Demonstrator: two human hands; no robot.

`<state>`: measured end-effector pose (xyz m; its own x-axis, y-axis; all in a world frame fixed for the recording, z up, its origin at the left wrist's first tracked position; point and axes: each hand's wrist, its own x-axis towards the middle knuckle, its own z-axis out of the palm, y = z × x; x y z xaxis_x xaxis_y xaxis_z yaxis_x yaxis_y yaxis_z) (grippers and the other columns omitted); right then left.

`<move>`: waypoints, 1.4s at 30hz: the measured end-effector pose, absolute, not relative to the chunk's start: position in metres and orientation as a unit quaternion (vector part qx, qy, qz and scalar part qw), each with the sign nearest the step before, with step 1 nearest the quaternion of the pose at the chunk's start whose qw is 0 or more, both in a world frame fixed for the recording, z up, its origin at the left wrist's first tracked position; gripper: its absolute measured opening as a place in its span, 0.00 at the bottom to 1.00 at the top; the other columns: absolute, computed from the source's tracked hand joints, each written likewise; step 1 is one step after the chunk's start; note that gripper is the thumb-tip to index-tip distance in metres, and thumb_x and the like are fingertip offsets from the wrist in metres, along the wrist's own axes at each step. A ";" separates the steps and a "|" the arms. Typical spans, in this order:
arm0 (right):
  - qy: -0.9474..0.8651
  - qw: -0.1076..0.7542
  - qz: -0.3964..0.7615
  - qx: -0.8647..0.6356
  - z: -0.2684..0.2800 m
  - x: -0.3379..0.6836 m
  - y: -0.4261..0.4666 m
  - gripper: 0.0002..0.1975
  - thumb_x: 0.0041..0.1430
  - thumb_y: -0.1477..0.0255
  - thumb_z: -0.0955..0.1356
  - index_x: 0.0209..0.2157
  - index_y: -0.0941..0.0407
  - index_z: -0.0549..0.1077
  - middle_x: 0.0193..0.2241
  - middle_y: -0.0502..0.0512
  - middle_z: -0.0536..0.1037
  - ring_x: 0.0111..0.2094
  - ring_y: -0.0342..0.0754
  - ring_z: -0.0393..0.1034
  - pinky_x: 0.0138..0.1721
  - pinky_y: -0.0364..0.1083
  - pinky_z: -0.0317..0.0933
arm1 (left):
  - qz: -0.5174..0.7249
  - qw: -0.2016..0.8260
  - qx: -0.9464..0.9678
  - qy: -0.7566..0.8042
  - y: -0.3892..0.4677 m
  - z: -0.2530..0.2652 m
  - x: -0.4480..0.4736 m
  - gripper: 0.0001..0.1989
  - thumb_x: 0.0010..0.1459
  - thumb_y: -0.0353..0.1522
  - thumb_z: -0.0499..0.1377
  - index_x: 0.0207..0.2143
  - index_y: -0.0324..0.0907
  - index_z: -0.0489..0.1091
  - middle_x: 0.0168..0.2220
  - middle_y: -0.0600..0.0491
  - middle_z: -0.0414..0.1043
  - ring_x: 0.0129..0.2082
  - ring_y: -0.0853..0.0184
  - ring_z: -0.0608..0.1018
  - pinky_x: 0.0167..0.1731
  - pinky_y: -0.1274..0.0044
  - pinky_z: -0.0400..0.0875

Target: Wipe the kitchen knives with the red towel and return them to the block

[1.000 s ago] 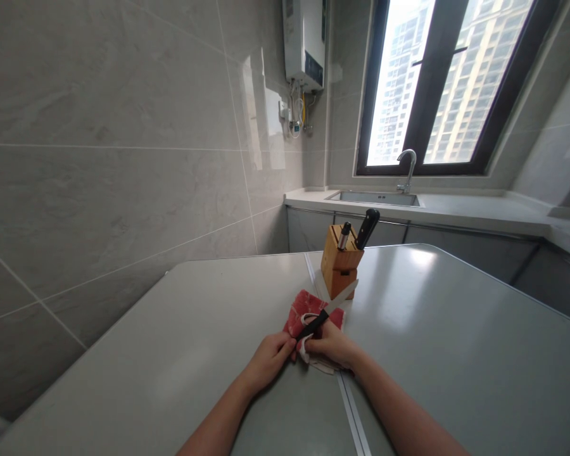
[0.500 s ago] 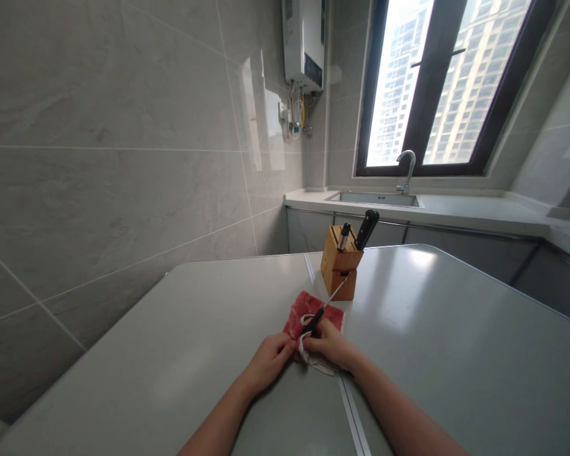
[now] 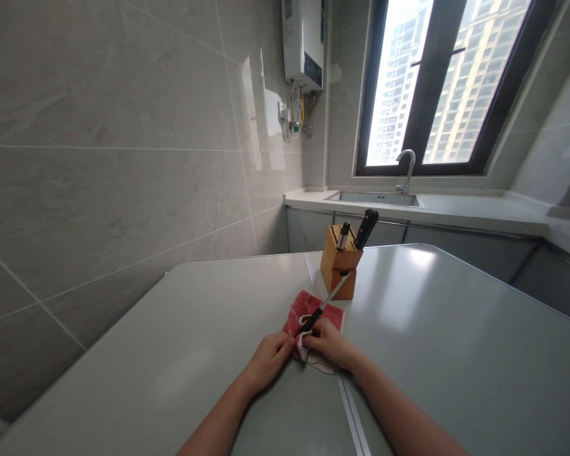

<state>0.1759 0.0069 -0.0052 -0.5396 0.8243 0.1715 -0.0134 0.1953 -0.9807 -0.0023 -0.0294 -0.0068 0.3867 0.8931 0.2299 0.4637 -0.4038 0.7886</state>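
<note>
A red and white cloth (image 3: 300, 308) lies bunched on the table in front of me. Across it rests a knife (image 3: 312, 320) with a black handle, its thin blade slanting up and away to the right. My right hand (image 3: 330, 342) pinches a white-edged fold of the cloth beside the handle. At the cloth's left edge my left hand (image 3: 269, 358) is closed, fingers and thumb together on the fabric. Just beyond the blade tip stands a wooden knife block (image 3: 342, 259), holding a large black-handled knife (image 3: 366, 229) and a smaller silver-and-black handle (image 3: 343, 236).
The pale table (image 3: 209, 316) has a metal seam (image 3: 351, 411) running through it. Behind it are a counter with a sink (image 3: 375, 199), a faucet (image 3: 408, 170) and a window (image 3: 432, 88). A water heater (image 3: 304, 44) hangs on the tiled wall (image 3: 123, 190).
The knife's blade now shows its flat side a little more. Both hands, the cloth and the knife block stay almost where they were.
</note>
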 end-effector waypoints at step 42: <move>-0.498 0.490 0.656 -0.286 -0.004 0.177 0.010 0.12 0.43 0.66 0.72 0.28 0.59 0.72 0.26 0.52 0.76 0.27 0.46 0.69 0.32 0.45 0.61 | 0.339 0.346 0.757 0.439 -0.028 -0.003 -0.003 0.28 0.61 0.46 0.41 0.22 0.37 0.69 0.22 0.54 0.66 0.26 0.69 0.67 0.31 0.81 0.60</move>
